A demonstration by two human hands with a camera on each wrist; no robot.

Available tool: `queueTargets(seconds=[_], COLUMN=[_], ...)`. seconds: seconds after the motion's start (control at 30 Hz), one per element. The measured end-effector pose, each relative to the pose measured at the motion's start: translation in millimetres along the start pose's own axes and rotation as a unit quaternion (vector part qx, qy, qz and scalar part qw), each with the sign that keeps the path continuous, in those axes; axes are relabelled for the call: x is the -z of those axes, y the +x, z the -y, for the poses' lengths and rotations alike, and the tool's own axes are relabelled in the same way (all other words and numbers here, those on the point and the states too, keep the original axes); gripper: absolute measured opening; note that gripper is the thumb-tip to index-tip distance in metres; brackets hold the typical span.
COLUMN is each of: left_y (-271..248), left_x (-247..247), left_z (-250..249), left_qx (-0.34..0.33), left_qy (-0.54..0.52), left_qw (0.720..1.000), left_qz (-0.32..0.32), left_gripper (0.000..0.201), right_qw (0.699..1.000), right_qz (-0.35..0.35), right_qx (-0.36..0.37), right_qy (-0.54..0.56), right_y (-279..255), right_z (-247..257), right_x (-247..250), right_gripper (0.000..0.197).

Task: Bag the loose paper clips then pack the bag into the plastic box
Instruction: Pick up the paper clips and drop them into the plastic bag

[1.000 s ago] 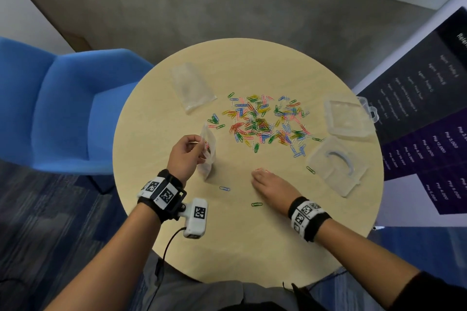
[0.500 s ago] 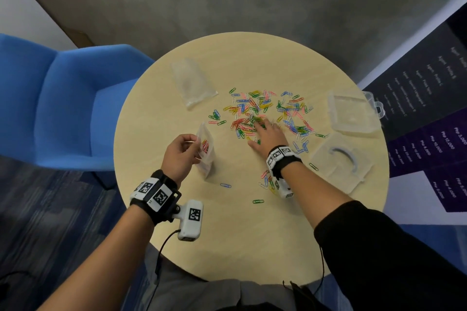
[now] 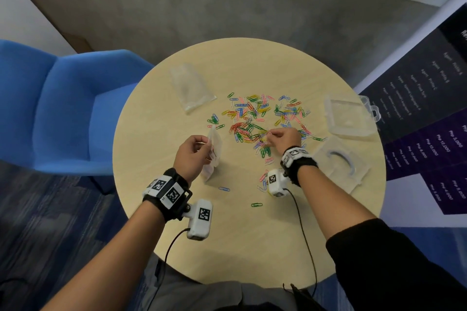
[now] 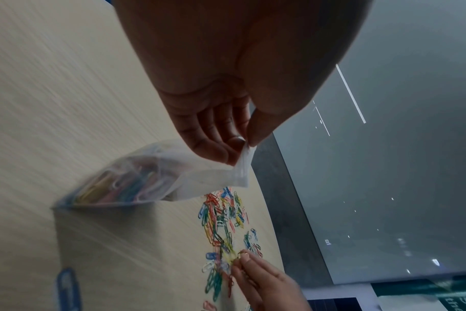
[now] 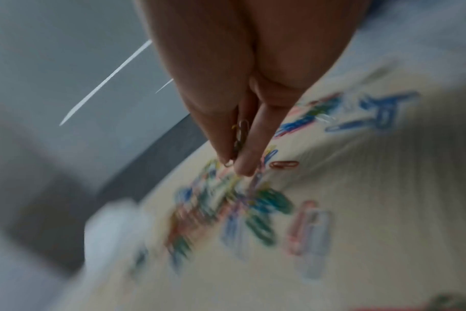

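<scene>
Plastic bag (image 3: 214,151) pinched (left hand (image 3: 192,156)), clips (image 5: 241,136) gripped

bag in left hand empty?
No: the left wrist view shows coloured paper clips already lying in the bag that the left hand pinches by its top edge.

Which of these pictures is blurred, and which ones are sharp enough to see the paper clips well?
Right wrist view: strong motion blur; the paper clips smear into streaks, only the fingers are fairly clear. Left wrist view: mostly sharp, the bag and its clips readable, the table streaked. Head view: sharp, evenly lit, with wide-angle bending at the edges.
</scene>
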State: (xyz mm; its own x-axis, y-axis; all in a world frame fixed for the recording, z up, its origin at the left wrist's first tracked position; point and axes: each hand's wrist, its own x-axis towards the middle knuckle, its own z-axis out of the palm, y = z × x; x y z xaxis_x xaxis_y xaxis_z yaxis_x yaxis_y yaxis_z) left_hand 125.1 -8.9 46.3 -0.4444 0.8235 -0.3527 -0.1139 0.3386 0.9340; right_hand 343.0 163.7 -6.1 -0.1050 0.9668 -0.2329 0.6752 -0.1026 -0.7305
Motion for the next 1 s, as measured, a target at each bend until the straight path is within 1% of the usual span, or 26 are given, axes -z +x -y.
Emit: queueTargets(seconds=[0.03,0.07,0.1,0.13,0.17,0.2,0.23,0.27,0.33,0.4,0.43,0.5,0.57,0.63,0.67,0.7,0.77,0.83,0.87,0.9,0.93,0.97,1.0], left_y=[0.6,0.9,1.1,1.2,1.5,1.5,1.5,1.4,0.8,0.1,0.1,0.2,-0.4,-0.8,-0.8,-0.4,1.2,3.3,3.7,3.7,2.8,1.5,-0.3], left_x=[-1.7,-3.9,-6.7,-10.0,-14.0,-18.4,-22.9,-27.3,-35.1,-39.8,-40.9,-41.6,-41.8,-42.3,-42.6,-42.4,-40.2,-34.7,-31.2,-27.5,-24.0,-20.9,-18.0], left_z=[-0.2,-0.9,-1.5,-2.5,-3.4,-4.6,-5.6,-6.4,-7.8,-8.2,-8.0,-6.4,-5.5,-5.6,-6.3,-6.7,-7.2,-6.3,-5.9,-5.1,-4.6,-3.7,-3.3], left_qx=[0.000,-0.001,-0.002,-0.003,-0.004,-0.005,-0.005,-0.005,-0.008,-0.015,-0.019,-0.023,-0.027,-0.030,-0.030,-0.029,-0.022,-0.013,-0.009,-0.006,-0.004,-0.002,0.000], left_qy=[0.002,0.002,0.002,0.003,0.005,0.007,0.007,0.007,0.004,0.008,0.011,0.016,0.020,0.014,0.009,0.003,-0.005,-0.008,-0.007,-0.006,-0.006,-0.010,-0.015], left_qw=[1.000,1.000,1.000,1.000,1.000,1.000,1.000,1.000,0.999,0.999,0.999,0.998,0.998,0.998,0.998,0.998,0.999,0.999,0.999,1.000,1.000,1.000,1.000], left_qz=[0.001,0.003,0.006,0.010,0.014,0.018,0.021,0.025,0.035,0.043,0.045,0.051,0.056,0.054,0.052,0.049,0.040,0.033,0.030,0.027,0.024,0.022,0.020], left_gripper=[0.006,0.007,0.007,0.008,0.008,0.008,0.008,0.008,0.007,0.006,0.007,0.007,0.006,0.007,0.007,0.006,0.006,0.005,0.005,0.005,0.005,0.006,0.006], right_qw=[0.994,0.973,0.939,0.899,0.862,0.837,0.826,0.828,0.845,0.882,0.905,0.946,0.970,0.974,0.973,0.974,0.980,0.985,0.990,0.995,0.996,0.991,0.978], right_qz=[0.010,0.031,0.056,0.077,0.101,0.129,0.160,0.194,0.255,0.286,0.285,0.253,0.227,0.226,0.225,0.220,0.195,0.132,0.091,0.058,0.046,0.060,0.093], right_qx=[-0.055,-0.104,-0.137,-0.155,-0.162,-0.162,-0.152,-0.136,-0.103,-0.073,-0.065,-0.065,-0.037,0.002,0.017,0.026,0.033,0.046,0.055,0.065,0.073,0.075,0.069], right_qy=[0.098,0.203,0.310,0.402,0.469,0.506,0.518,0.508,0.458,0.367,0.308,0.193,0.083,-0.015,-0.040,-0.038,0.040,0.099,0.092,0.053,-0.015,-0.096,-0.172], right_y=[-3.3,-7.9,-14.4,-21.6,-29.5,-37.1,-45.5,-54.3,-67.7,-73.5,-74.2,-70.7,-67.4,-69.0,-70.7,-72.5,-73.2,-63.6,-53.3,-40.0,-26.2,-13.2,-2.7], right_z=[1.6,5.0,10.7,18.6,28.8,39.0,50.2,61.5,77.1,83.0,84.4,85.7,91.5,103.5,108.9,112.6,115.4,109.5,101.2,89.5,75.8,60.4,44.6], right_x=[5.2,10.4,15.4,20.7,25.2,27.7,28.8,28.3,20.8,9.6,4.6,-4.7,-11.2,-14.4,-14.8,-13.5,-6.7,0.4,2.6,3.7,4.3,2.9,-0.3], right_gripper=[0.020,0.024,0.027,0.029,0.028,0.026,0.023,0.020,0.018,0.018,0.017,0.013,0.014,0.020,0.025,0.028,0.022,0.021,0.022,0.022,0.023,0.030,0.045])
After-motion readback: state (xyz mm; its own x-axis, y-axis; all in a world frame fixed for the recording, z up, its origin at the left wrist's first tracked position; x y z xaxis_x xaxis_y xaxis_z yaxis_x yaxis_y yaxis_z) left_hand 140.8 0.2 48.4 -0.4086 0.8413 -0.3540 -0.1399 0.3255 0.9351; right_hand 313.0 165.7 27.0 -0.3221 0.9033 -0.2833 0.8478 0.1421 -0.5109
